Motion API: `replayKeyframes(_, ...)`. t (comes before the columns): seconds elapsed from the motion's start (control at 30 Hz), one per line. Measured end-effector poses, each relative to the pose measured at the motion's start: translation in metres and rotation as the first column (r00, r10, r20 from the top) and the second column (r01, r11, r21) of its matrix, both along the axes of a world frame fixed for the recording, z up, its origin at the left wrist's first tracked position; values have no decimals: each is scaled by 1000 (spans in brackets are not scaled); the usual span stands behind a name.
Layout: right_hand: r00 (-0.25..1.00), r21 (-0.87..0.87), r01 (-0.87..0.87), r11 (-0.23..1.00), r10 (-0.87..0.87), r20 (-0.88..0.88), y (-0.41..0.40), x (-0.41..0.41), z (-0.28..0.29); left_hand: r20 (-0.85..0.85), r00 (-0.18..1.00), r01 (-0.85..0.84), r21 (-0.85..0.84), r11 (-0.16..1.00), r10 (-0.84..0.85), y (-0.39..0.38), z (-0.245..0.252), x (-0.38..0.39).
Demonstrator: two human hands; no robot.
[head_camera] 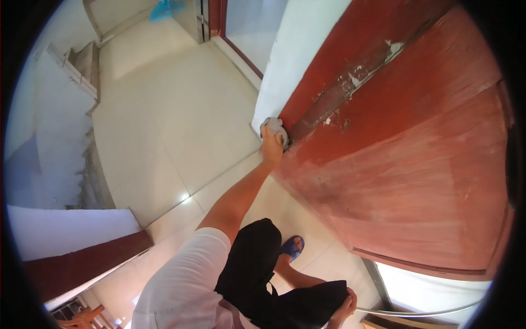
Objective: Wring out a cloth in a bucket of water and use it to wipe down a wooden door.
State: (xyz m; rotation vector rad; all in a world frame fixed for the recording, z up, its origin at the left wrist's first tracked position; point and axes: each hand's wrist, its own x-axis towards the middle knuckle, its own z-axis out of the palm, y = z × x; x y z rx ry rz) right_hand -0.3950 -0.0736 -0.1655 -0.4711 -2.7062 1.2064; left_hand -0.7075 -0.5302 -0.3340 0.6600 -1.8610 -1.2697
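Note:
My left hand (273, 146) is shut on a crumpled grey cloth (276, 126). It presses the cloth at floor level against the foot of the red door frame (302, 96), where the frame meets the white wall (302, 45). A red wooden door (411, 185) with faded, streaky paint stands just right of the cloth. Chipped paint and white patches mark the dark strip between frame and door. At the lower right, my right hand (348, 305) rests over my bent knee in black shorts (316, 302), with no object visible in it.
Pale floor tiles (164, 111) lie below. My foot in a blue slipper (292, 248) is near the door's lower edge. A peeling wall (53, 156) runs along the left, and a wooden chair (84, 316) stands at the lower left. A blue plastic bag (161, 10) is at the top.

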Motion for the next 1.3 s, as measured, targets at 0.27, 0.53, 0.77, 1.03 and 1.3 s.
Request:
replayKeyframes(0.27, 959, 259, -283, 923, 273, 74, 21, -4, -16, 247, 961, 16, 409, 912, -128, -40, -180, 4)
replayKeyframes(0.53, 995, 92, -38, 995, 29, 98, -6, -13, 10, 599, 762, -83, 469, 879, -247, -18, -246, 7)
replayKeyframes(0.77, 993, -54, 7, 998, -1, 117, -22, -28, 16, 384, 748, -61, 852, 520, -542, -43, -223, 17)
replayKeyframes(1.03, 983, 48, -184, 982, 183, 28, -28, -41, 15, 185, 795, 199, 820, 537, -577, -41, -63, 34)
replayKeyframes(1.3, 996, -6, -89, 996, 89, -2, -40, -39, 11, -24, 837, 385, 734, 559, -546, -17, 108, 29)
